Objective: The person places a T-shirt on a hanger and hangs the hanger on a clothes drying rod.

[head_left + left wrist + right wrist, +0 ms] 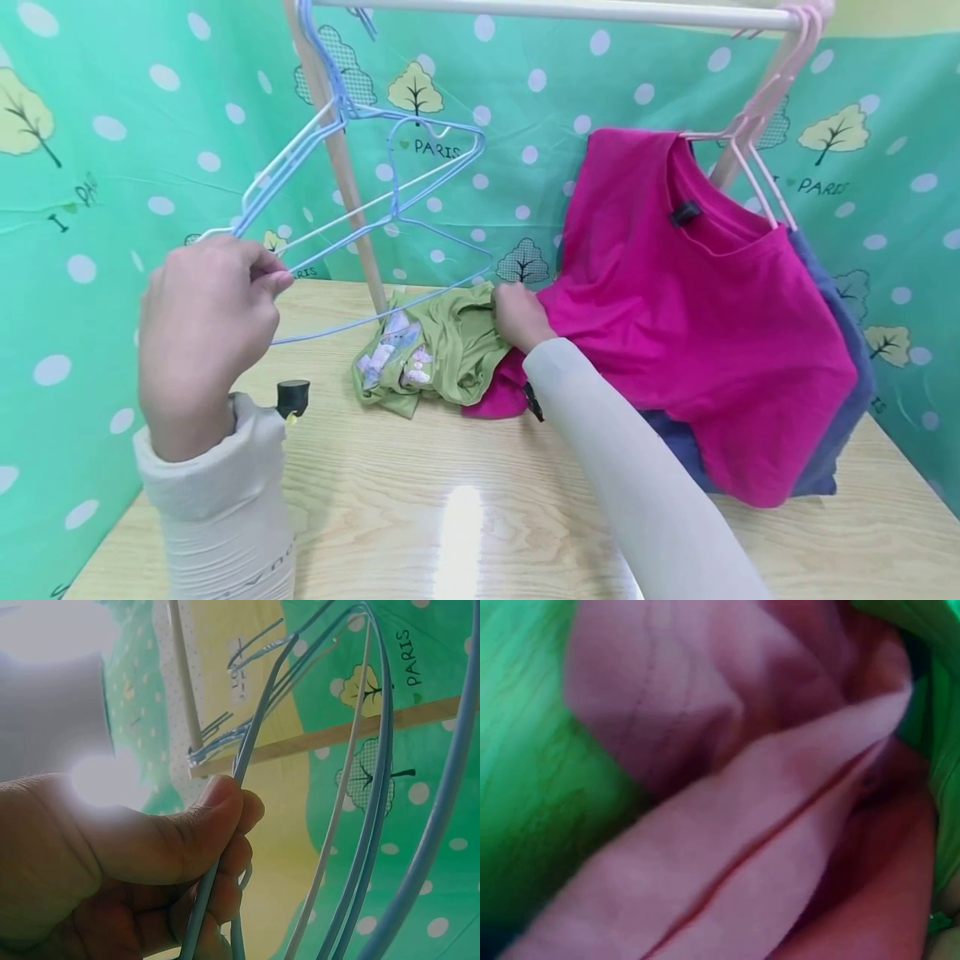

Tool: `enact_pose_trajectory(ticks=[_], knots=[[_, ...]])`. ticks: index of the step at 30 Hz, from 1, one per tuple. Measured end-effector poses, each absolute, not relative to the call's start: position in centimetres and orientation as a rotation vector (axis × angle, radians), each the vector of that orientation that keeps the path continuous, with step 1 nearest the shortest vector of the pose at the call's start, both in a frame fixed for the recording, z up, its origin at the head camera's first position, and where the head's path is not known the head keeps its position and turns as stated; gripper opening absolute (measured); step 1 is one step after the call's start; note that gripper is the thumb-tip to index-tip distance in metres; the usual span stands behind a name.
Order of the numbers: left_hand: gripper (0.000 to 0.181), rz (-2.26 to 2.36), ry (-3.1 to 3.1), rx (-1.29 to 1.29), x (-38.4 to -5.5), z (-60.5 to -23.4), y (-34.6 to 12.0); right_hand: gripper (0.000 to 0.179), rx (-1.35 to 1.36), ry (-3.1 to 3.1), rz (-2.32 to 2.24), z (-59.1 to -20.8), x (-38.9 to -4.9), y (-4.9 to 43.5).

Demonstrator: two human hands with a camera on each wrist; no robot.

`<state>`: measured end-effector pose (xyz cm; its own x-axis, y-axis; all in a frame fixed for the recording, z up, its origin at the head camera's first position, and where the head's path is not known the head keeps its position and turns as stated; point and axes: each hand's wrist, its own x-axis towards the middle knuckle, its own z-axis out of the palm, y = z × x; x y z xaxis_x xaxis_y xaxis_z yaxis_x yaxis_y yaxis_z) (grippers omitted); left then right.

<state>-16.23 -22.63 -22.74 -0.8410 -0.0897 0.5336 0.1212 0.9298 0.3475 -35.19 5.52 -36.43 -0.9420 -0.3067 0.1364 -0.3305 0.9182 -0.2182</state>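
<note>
My left hand pinches one end of a light blue wire hanger between thumb and fingers. This hanger's hook is off the rail, in front of the other hangers. In the left wrist view the thumb presses on the blue wire. On the table, my right hand grips the edge of a crumpled green shirt with a purple and white print; its fingertips are hidden in the cloth. Blurred pink cloth fills the right wrist view, so that hand is not visible there.
A white rail crosses above. Blue and white hangers hang at its left. A magenta T-shirt hangs on pink hangers at the right, over a dark blue garment. A small black object is near the left sleeve.
</note>
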Motion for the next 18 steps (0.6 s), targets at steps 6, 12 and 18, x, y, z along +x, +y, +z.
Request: enact_pose_trajectory(ticks=[6, 12, 18], knots=[[0.01, -0.502, -2.512, -0.068, -16.1, -22.7, -22.7, 0.026, 0.427, -2.934, 0.527, -37.0, -35.5, 5.9], [0.01, -0.506, -2.532, -0.089, -15.9, -22.7, -22.7, 0.032, 0.323, -2.846, 0.792, -36.7, -35.7, 6.5], [0.01, -0.506, -2.53, -0.104, -15.9, -22.7, -22.7, 0.031, 0.198, -2.789, 1.038, -35.8, -36.1, 7.3]])
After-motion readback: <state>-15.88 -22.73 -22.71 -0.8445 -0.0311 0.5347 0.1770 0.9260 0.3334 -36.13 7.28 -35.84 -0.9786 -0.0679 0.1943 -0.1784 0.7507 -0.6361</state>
